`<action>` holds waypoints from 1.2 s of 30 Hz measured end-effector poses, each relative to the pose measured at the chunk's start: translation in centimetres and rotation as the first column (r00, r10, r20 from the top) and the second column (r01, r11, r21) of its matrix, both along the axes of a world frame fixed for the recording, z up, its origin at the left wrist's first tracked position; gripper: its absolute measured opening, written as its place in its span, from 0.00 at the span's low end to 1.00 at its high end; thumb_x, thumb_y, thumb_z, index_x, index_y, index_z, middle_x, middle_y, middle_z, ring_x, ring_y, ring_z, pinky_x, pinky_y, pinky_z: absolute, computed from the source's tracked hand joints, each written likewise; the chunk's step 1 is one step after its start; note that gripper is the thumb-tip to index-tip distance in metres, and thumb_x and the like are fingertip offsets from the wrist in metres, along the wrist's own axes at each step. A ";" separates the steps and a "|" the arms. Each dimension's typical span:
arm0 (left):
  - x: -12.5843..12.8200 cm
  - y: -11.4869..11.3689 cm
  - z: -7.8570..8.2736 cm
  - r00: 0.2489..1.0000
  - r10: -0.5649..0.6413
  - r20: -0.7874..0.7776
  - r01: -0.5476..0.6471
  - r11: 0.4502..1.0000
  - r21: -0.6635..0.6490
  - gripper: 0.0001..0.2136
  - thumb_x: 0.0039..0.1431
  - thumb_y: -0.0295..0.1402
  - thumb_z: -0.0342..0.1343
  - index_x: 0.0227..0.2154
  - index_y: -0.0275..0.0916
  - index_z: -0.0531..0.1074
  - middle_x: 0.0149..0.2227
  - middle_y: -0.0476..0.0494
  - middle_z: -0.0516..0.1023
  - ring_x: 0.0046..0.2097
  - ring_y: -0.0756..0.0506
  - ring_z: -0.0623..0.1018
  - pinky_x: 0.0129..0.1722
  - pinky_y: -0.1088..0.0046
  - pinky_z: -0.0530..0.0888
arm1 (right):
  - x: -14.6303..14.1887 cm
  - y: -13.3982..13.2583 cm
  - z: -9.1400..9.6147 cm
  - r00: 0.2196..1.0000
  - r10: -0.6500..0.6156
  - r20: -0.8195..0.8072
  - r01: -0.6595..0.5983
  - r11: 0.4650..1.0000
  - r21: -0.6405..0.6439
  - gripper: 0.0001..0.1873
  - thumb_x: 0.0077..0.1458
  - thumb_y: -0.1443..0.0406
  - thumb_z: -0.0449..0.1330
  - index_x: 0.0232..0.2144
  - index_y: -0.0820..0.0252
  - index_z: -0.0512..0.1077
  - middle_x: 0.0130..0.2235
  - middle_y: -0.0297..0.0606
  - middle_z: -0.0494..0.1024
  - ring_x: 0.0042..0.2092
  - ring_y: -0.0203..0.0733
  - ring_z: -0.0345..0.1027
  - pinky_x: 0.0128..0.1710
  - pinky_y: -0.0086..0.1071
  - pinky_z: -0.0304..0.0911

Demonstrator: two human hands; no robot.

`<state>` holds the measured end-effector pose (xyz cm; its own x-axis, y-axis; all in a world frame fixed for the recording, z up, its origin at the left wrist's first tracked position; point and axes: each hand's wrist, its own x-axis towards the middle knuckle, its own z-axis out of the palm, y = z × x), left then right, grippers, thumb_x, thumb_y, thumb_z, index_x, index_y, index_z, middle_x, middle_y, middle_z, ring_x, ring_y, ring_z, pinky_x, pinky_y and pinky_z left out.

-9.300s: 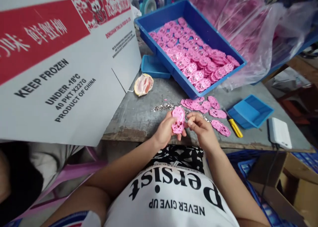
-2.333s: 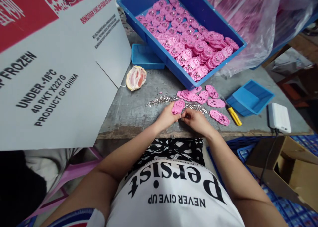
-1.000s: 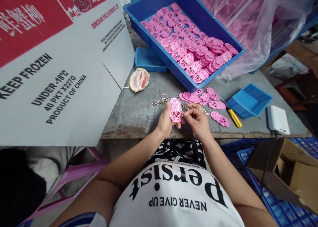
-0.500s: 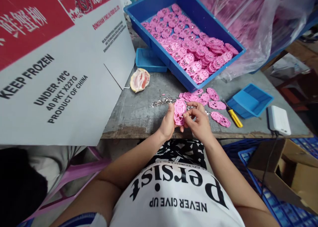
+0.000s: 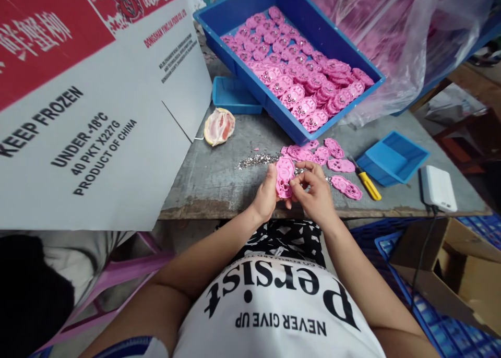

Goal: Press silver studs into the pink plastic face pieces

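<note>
My left hand (image 5: 266, 193) grips a pink plastic piece (image 5: 285, 173), an oval plate with holes near its lower end, held upright over the table's front edge. My right hand (image 5: 313, 191) pinches at the lower right of that piece; whatever sits between thumb and forefinger is too small to make out. Behind my hands lies a heap of small shiny metal parts (image 5: 256, 160). More loose pink pieces (image 5: 334, 148) are spread on the grey table (image 5: 211, 180), two of them (image 5: 346, 187) right of my right hand.
A big blue tray (image 5: 242, 68) full of pink pieces stands behind, beside a smaller blue tray (image 5: 235, 96). Cut fruit (image 5: 219, 127) lies near the large carton (image 5: 117, 112) at left. Rightward are a yellow-handled screwdriver (image 5: 369, 186), a blue bin (image 5: 393, 157) and a white power bank (image 5: 438, 188).
Both hands stay at the held pink piece, with only a slight shift of the fingers. The whole view has moved a little.
</note>
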<state>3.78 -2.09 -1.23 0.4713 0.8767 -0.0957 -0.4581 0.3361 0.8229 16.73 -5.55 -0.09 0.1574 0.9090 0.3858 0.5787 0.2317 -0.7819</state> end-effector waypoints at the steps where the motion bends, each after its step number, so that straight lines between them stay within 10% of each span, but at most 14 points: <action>1: 0.0 0.0 -0.1 1.000 0.001 0.001 -0.001 1.000 -0.003 0.38 0.55 0.69 0.47 0.52 0.38 0.71 0.30 0.42 0.78 0.30 0.43 0.79 0.17 0.74 0.67 | -0.1 0.0 0.0 1.000 -0.003 0.021 0.003 1.000 0.010 0.09 0.58 0.64 0.60 0.25 0.57 0.70 0.50 0.45 0.72 0.53 0.49 0.69 0.51 0.43 0.68; 8: 0.0 0.1 -0.1 1.000 0.017 0.007 -0.016 0.996 -0.086 0.32 0.60 0.63 0.50 0.51 0.38 0.70 0.35 0.41 0.79 0.36 0.42 0.80 0.26 0.71 0.74 | -0.5 -0.2 -0.9 0.964 -0.065 0.258 0.020 0.985 0.173 0.05 0.61 0.66 0.58 0.31 0.57 0.70 0.51 0.49 0.71 0.53 0.51 0.69 0.51 0.48 0.68; 16: -0.9 0.6 0.3 0.993 0.041 -0.111 -0.047 0.997 -0.054 0.23 0.48 0.29 0.62 0.48 0.39 0.62 0.33 0.50 0.77 0.25 0.49 0.76 0.18 0.76 0.69 | 0.8 0.2 -1.8 0.976 -0.166 0.138 0.145 0.978 0.149 0.04 0.60 0.63 0.58 0.37 0.57 0.72 0.52 0.48 0.71 0.41 0.45 0.70 0.36 0.40 0.70; 25: -2.7 1.9 -1.0 0.963 0.175 -0.203 -0.188 0.981 -0.046 0.22 0.46 0.27 0.56 0.47 0.39 0.61 0.33 0.48 0.79 0.23 0.49 0.76 0.18 0.76 0.67 | 3.4 0.8 -5.0 0.961 -0.104 0.255 0.147 0.977 -0.155 0.04 0.56 0.65 0.57 0.33 0.56 0.72 0.38 0.42 0.76 0.38 0.46 0.68 0.41 0.42 0.66; 36: -2.9 2.2 -1.7 0.949 0.214 -0.232 -0.231 0.972 -0.047 0.22 0.45 0.28 0.56 0.46 0.39 0.62 0.33 0.47 0.80 0.23 0.50 0.76 0.17 0.77 0.66 | 0.7 3.5 -5.0 0.792 0.028 0.609 0.070 0.988 -0.137 0.07 0.62 0.66 0.58 0.35 0.57 0.77 0.39 0.46 0.76 0.43 0.51 0.64 0.39 0.41 0.63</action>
